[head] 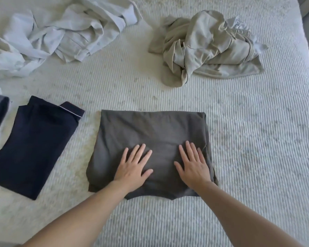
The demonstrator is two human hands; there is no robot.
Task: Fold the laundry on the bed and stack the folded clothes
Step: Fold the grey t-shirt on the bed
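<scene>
Grip: your left hand (132,166) and right hand (194,165) lie flat, fingers spread, pressing the folded grey garment (150,132).
Garment: near the bed's (257,139) front edge.
Beside it: folded navy garment (29,143), left.
Behind: two unfolded piles.

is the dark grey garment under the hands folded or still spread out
Folded: the dark grey garment lies as a compact rectangle with layered edges, left hand and right hand pressing flat on it.

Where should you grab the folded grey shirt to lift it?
Probably slide flat fingers under the two side edges of the folded grey shirt, coming from left and right. It lies flat, so supporting both sides should keep the folds together.
</scene>
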